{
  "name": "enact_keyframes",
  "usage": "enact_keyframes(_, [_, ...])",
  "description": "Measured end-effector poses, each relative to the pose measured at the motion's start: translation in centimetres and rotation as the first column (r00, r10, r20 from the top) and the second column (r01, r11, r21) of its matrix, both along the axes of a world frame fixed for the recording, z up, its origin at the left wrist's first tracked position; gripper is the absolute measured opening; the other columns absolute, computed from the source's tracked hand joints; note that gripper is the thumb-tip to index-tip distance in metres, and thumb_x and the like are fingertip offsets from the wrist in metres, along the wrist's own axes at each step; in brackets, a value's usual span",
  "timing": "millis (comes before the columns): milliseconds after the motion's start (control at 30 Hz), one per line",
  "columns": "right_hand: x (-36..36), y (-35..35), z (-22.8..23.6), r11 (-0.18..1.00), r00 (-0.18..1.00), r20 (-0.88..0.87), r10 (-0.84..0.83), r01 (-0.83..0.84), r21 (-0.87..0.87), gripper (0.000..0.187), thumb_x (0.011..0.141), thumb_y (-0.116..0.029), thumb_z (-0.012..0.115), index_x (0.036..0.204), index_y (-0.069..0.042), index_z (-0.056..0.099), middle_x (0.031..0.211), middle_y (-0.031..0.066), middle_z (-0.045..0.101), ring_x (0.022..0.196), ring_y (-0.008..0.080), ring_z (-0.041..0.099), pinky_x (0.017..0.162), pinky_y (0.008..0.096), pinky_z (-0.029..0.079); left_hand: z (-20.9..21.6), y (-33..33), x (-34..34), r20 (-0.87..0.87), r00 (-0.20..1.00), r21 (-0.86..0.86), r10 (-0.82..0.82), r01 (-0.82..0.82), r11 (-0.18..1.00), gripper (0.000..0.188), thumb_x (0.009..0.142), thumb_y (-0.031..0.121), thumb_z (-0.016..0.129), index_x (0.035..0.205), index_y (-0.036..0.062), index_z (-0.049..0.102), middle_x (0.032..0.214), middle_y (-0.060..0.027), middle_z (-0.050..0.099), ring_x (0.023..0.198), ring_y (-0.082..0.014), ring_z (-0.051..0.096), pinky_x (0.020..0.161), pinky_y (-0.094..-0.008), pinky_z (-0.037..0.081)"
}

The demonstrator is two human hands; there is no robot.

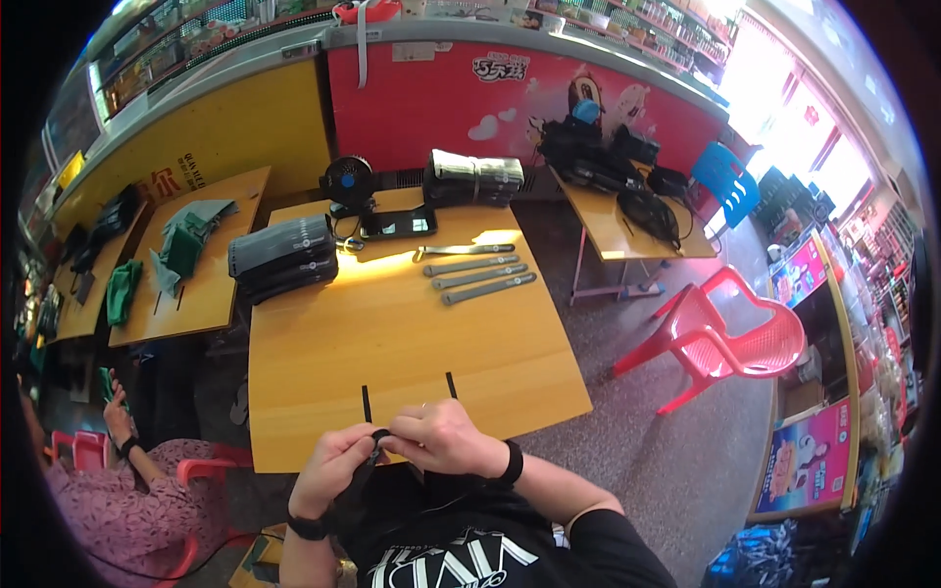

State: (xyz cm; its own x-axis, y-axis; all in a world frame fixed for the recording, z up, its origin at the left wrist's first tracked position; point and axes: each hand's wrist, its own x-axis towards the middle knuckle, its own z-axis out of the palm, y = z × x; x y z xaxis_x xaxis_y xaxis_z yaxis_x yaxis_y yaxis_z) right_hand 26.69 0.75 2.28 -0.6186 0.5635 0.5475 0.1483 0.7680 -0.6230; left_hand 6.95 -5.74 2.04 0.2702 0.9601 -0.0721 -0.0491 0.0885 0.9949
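While the left hand (343, 457) and right hand (438, 436) pinch a dark strip (380, 435) at the near edge of the table (392, 338), I see four straps (480, 276) lying farther back; this piece looks unfinished, but what remains I can't tell.

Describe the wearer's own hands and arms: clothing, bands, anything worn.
The left hand and right hand are gloveless. Each wrist wears a black band: left band, right band. The right arm has a short black sleeve; the left sleeve is out of view. The shirt is black with white lettering.
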Motion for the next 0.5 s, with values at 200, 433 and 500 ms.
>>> enact_keyframes(200, [0.9, 0.3, -0.2, 0.999, 0.999, 0.014, -0.035, 0.035, 0.035, 0.01, 0.08, -0.009, 0.067, 0.076, -0.005, 0.058, 0.068, 0.0101, 0.057, 0.058, 0.0317, 0.059, 0.048, 0.0402, 0.043, -2.3, 1.0, 0.9, 0.382, 0.922, -0.18, 0.054, 0.017, 0.984, 0.02, 0.095, 0.012, 0.058, 0.106, -0.0041, 0.063, 0.091, -0.0071, 0.067, 0.082, -0.0129, 0.062, 0.077, -0.0257, 0.049])
enact_keyframes(433, [-0.8, -0.8, -0.4, 0.943, 0.975, -0.111, -0.193, 0.216, 0.252, 0.012, 0.074, -0.005, 0.069, 0.075, -0.004, 0.057, 0.066, 0.008, 0.053, 0.052, 0.0253, 0.056, 0.046, 0.0358, 0.042, -1.6, 0.9, 2.3, 0.564, 0.786, -0.119, 0.254, -0.227, 0.967, 0.02, 0.092, 0.012, 0.063, 0.103, -0.0045, 0.062, 0.096, -0.0085, 0.064, 0.081, -0.0132, 0.06, 0.075, -0.0264, 0.048])
enact_keyframes(500, [-1.2, -1.3, -1.1, 0.94, 0.962, -0.205, -0.182, 0.231, 0.25, 0.015, 0.072, -0.005, 0.071, 0.075, -0.004, 0.056, 0.063, 0.007, 0.048, 0.05, 0.0226, 0.053, 0.045, 0.0337, 0.041, -1.1, 0.6, 2.9, 0.551, 0.793, -0.103, 0.261, -0.246, 0.964, 0.021, 0.092, 0.012, 0.063, 0.103, -0.0048, 0.062, 0.096, -0.0085, 0.064, 0.081, -0.0133, 0.06, 0.075, -0.0262, 0.048])
